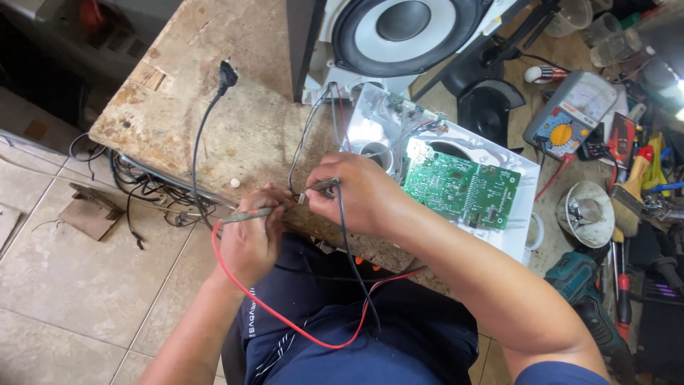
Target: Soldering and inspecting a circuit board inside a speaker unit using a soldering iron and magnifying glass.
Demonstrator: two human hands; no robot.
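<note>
A small white connector (301, 197) sits right between the two sets of fingers, at the near edge of the worn surface (214, 121). The left hand (251, 239) pinches the red-leaded probe (246, 214), tip angled onto it; the right hand (356, 194) grips the black-leaded probe (324, 185) from the other side, probably to touch both contacts together. Just beyond the right fingers, an opened white housing (513, 214) cradles a green circuit board (459, 187).
</note>
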